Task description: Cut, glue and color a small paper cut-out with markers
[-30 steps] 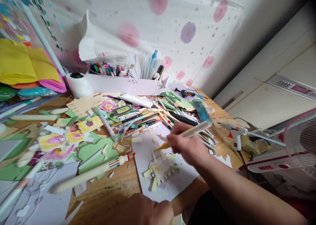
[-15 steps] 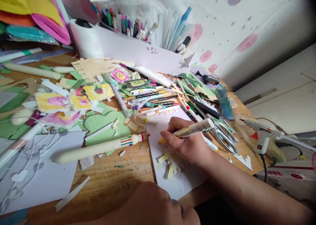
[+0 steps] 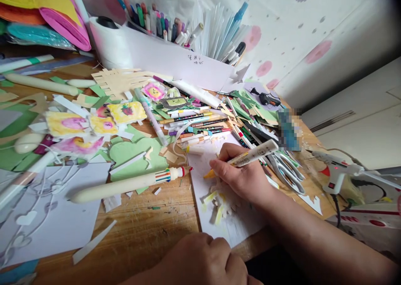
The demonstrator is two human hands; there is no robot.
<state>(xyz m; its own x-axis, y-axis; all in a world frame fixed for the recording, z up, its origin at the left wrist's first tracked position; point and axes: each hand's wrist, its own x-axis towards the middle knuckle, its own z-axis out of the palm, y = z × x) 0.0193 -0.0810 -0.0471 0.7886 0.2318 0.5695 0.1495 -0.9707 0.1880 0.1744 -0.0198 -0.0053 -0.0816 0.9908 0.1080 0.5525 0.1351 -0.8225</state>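
Note:
My right hand (image 3: 242,174) is closed in a writing grip around a white marker (image 3: 255,152) with a yellow-orange tip. The tip points down at a white sheet of paper (image 3: 203,218); whether it touches I cannot tell. Just below the tip, a white paper cutout (image 3: 224,203) with fringed edges and pale yellow strokes lies on the sheet. My left hand (image 3: 200,260) is curled at the bottom edge of the view, near the sheet's lower left side. Its fingers are folded under, so anything inside them is hidden.
A fat multicolour pen (image 3: 125,186) lies left of the sheet. Beyond it are green paper scraps (image 3: 138,151), painted cutouts (image 3: 127,112) and loose pens. Scissors (image 3: 286,172) lie right of my hand, and a glue gun (image 3: 335,172) with a lit red light stands further right.
The view has shifted slightly, so the table things appear a little further right. My right hand keeps hold of the marker, and more of its coloured tip shows. The left hand stays curled.

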